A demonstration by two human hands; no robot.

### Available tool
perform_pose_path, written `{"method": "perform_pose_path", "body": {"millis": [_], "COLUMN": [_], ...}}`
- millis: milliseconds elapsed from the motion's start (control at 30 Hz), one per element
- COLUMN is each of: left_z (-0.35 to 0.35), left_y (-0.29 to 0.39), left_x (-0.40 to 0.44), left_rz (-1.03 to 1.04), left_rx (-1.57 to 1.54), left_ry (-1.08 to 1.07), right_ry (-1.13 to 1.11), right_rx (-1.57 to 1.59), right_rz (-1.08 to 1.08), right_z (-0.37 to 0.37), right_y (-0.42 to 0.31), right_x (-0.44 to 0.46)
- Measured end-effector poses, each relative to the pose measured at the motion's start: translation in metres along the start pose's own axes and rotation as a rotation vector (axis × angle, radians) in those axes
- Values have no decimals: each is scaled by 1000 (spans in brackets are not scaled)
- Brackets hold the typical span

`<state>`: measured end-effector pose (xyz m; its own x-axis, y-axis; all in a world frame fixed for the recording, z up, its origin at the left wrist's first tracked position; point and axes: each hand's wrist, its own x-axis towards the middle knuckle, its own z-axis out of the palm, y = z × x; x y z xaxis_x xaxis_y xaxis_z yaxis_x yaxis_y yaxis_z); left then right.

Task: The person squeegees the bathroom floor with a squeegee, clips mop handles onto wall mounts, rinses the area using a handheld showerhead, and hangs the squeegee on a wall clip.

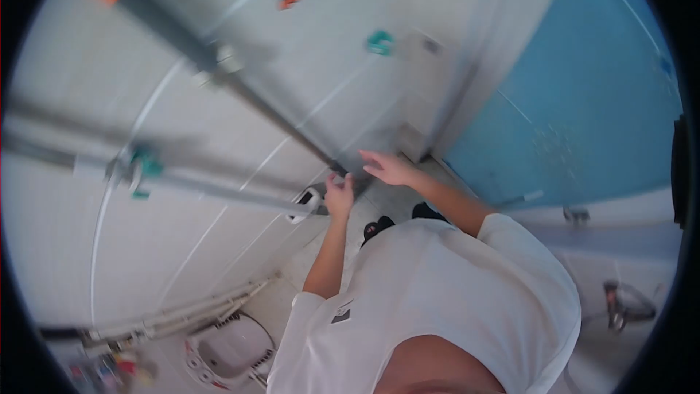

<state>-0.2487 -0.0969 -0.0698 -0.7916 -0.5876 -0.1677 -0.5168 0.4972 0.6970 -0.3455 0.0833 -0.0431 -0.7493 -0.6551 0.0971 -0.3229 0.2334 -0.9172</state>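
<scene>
My left hand (339, 197) is raised in front of the lower end of a long grey pole (281, 118) with an orange top. Its thumb and fingers stand apart, close to the pole's black tip; whether they touch it I cannot tell. The pole slants along the tiled wall at a pale wall holder (224, 60). To the right, my right hand (386, 168) is open, fingers stretched toward the pole, holding nothing. A second, lighter pole (219, 191) runs past a green clip (146, 164) toward a white-and-dark piece (302, 206) left of my left hand.
A blue panel (554, 109) fills the right side. Green (380, 43) and orange (289, 1) items hang on the wall. A white basin (233, 350) and white pipes (182, 314) are at lower left. Metal taps (620, 310) show at lower right.
</scene>
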Motion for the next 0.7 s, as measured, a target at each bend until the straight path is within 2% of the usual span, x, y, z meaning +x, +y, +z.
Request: {"method": "perform_pose_path", "body": {"millis": [67,133,200,267,433,533,633,700], "left_z": [22,40,40,56,110,144,163,175], "left_y": [-14,-12,34,65,122,144,162,165], "left_x": [4,8,-9,-23,-60,-76,-92,-99], "left_rz": [-32,-100,-182,-150,16,62,39,18], "left_rx": [-17,-203,-395,-325,-158,-55,12,39], "left_ry": [-80,-270,-493,-736,-1090,-1209,-1275,-1304], "right_ry": [99,317,549,832,1460,1683,1706,1699], "right_rx": [-30,-59,-9,-16,-107,-78,-217,-141], "right_rz": [123,206,308,453,764,887,987,996], "right_z": [-27,-51,-73,-97,-141,-157,-169,-181], "right_y": [21,53,76,85,127,152,190,207], "right_x": [-29,-71,-119,-170,-293,-361,-410,-428]}}
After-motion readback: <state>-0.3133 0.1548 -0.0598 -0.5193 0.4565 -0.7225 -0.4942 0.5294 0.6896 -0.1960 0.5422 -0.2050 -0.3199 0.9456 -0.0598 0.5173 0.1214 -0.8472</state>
